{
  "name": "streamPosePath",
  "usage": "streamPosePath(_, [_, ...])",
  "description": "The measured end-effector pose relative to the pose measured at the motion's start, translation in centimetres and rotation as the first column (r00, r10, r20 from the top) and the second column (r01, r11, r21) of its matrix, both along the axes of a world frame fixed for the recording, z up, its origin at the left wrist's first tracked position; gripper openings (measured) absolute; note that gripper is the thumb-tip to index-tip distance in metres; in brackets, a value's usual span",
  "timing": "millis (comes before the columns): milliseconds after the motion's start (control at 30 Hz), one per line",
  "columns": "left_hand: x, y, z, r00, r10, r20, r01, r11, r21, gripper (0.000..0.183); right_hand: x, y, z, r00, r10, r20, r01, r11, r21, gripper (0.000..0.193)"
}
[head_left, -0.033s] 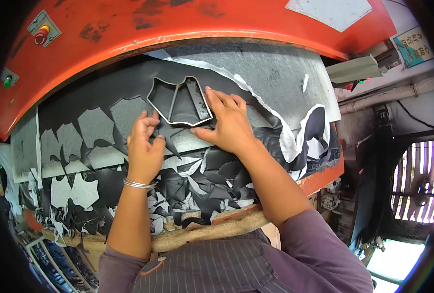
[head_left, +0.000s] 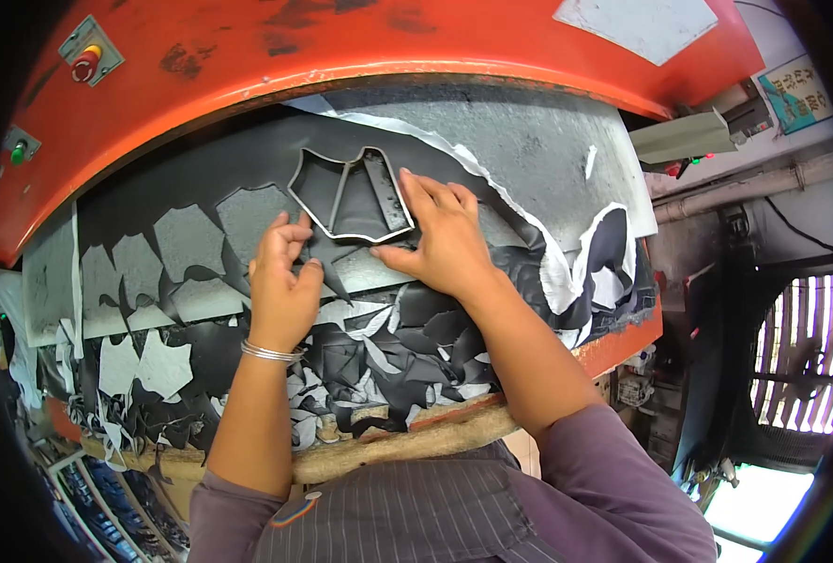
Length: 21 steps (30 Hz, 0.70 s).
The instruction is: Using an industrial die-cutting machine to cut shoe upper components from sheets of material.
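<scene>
A metal cutting die (head_left: 340,197), a thin-walled outline with inner struts, lies on black sheet material (head_left: 238,150). My right hand (head_left: 445,230) holds its lower right corner, with the index finger along the right side and the thumb by the lower edge. At the lower left of the die is my left hand (head_left: 285,281), its fingers loosely bent and the thumb apart. The fingertips are close to the die's edge; whether they touch it I cannot tell. Left of the die, a row of cut-out openings shows the grey board (head_left: 187,239) beneath.
An orange machine beam (head_left: 388,42) spans the far side, carrying a red stop button (head_left: 85,64) and a green button (head_left: 20,152). Black and white offcuts (head_left: 379,357) pile up along the near wooden edge (head_left: 407,448). A torn white-backed sheet edge (head_left: 555,272) curls at the right.
</scene>
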State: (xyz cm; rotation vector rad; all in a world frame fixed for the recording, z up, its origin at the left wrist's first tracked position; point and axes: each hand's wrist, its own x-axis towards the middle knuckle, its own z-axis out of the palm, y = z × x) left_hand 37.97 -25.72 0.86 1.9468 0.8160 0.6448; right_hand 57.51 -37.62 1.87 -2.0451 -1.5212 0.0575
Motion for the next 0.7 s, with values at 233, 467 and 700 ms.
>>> streamPosePath(233, [-0.4,-0.4,1.0,0.996,-0.021,-0.085,0.028,0.996,0.087,0.031,-1.0,-0.2,0.8,0.999,-0.009,0.041,0.009,1.0,0.009,0.078])
streamPosePath(467, [-0.9,-0.3,1.7,0.991,0.04,-0.13,-0.012,0.977,0.213,0.029,-1.8,0.4,1.0,0.996,-0.035,0.079,0.036,0.999,-0.004,0.08])
streamPosePath(700, [-4.5,0.9,2.1,0.997,0.068,0.034,-0.066,0.996,-0.053,0.029,-4.3,-0.7,3.0,0.983,-0.076,0.166,0.108,0.975,-0.192,0.092])
